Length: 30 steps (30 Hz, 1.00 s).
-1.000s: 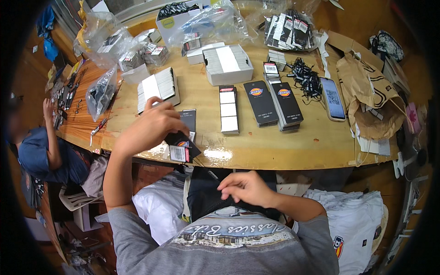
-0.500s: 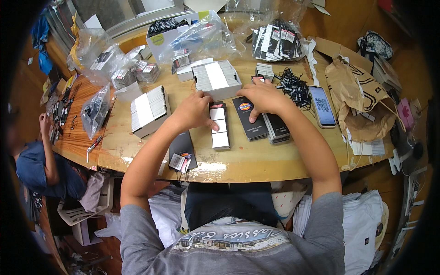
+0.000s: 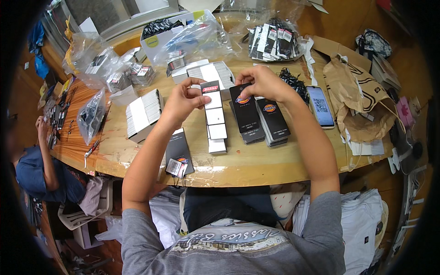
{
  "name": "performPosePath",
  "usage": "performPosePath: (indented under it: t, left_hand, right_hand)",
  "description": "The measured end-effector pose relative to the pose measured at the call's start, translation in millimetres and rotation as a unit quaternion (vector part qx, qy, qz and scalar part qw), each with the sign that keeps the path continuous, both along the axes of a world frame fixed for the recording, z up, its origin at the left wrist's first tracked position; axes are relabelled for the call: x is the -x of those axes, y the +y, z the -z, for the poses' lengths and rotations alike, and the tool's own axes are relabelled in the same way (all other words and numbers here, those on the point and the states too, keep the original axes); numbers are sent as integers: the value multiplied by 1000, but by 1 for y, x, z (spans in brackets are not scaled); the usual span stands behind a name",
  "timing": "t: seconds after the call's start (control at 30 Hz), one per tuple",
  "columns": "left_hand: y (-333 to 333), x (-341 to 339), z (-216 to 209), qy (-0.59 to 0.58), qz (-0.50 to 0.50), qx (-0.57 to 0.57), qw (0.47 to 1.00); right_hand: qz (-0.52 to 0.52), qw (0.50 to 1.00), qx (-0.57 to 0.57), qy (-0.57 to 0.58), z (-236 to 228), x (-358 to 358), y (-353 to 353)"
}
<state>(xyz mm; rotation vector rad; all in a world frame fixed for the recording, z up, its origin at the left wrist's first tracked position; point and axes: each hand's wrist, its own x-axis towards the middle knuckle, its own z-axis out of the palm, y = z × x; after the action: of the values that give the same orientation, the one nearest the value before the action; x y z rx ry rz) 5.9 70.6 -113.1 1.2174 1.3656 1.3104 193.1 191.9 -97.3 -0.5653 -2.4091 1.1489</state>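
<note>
Between thumb and fingers, my left hand (image 3: pixel 181 101) pinches the upper end of a narrow hang tag (image 3: pixel 215 115) with white panels and a red and black top. This tag is raised at its top over a stack of similar tags (image 3: pixel 217 149). My right hand (image 3: pixel 268 85) is closed at the top of a black hang tag (image 3: pixel 247 117), which tops a second stack. Just right of it lies another stack of black tags (image 3: pixel 273 123). A single black tag (image 3: pixel 178 149) with a small white barcode label (image 3: pixel 176 167) rests near the table's front edge.
Boxes packed with white-edged cards (image 3: pixel 144 114) stand left and behind. Black cords (image 3: pixel 295 87), a phone (image 3: pixel 321 106) and a paper bag (image 3: pixel 357 91) lie to the right. Bagged tags (image 3: pixel 274 42) are at the back. Another person's arm (image 3: pixel 46 160) is at far left.
My left hand has lifted the top end of a white-panelled tag off its stack. My right hand has drawn up to the top of the black tag, uncovering the stack beside it.
</note>
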Motion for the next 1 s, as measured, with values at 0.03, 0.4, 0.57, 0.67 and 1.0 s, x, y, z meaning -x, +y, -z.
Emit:
performPosePath:
  t: [0.03, 0.4, 0.57, 0.67, 1.0]
  left_hand:
    - [0, -2, -3, -13, 6, -1, 1000]
    - [17, -30, -14, -53, -5, -18, 998]
    - [15, -26, -14, -46, -15, -9, 999]
    - [15, -20, -13, -39, -22, 1, 999]
    - [22, -26, -8, -61, -43, -6, 997]
  right_hand:
    - [13, 999, 37, -1, -6, -1, -2]
    - [197, 978, -59, -45, 3, -18, 35]
    - [174, 946, -218, -168, 46, -24, 62]
    - [156, 947, -195, -200, 39, -19, 65]
    - [126, 958, -186, -176, 31, -14, 71]
